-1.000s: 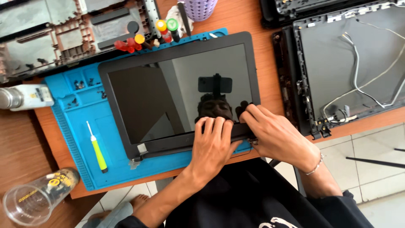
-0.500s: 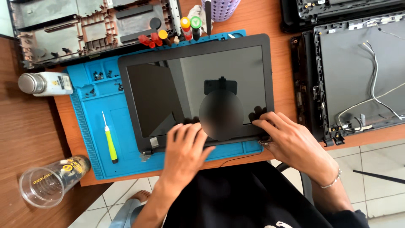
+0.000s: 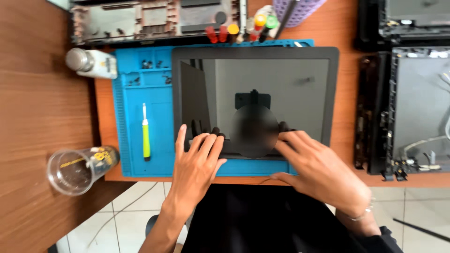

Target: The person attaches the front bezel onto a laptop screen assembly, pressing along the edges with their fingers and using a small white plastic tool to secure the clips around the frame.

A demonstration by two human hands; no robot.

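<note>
A black laptop screen panel [image 3: 262, 79] lies flat on a blue work mat [image 3: 136, 136], its glossy glass facing up. My left hand [image 3: 197, 161] rests with fingers spread on the panel's near bezel, left of centre. My right hand [image 3: 316, 168] presses its fingertips on the same near edge, further right, thumb by the mat's front edge. Neither hand holds a tool. A green-handled screwdriver [image 3: 146, 133] lies on the mat left of the panel.
A clear plastic cup [image 3: 77, 168] lies on its side at the left. A white bottle [image 3: 91, 62] sits by the mat's far corner. Opened laptop shells [image 3: 150, 21] and a lid with loose cables [image 3: 417, 107] lie at the back and right. Coloured screwdrivers [image 3: 243, 30] stand behind the panel.
The view has shifted, so everything sits further right and lower in the picture. Both hands stay on the panel's near edge; the left hand's fingers have spread wider.
</note>
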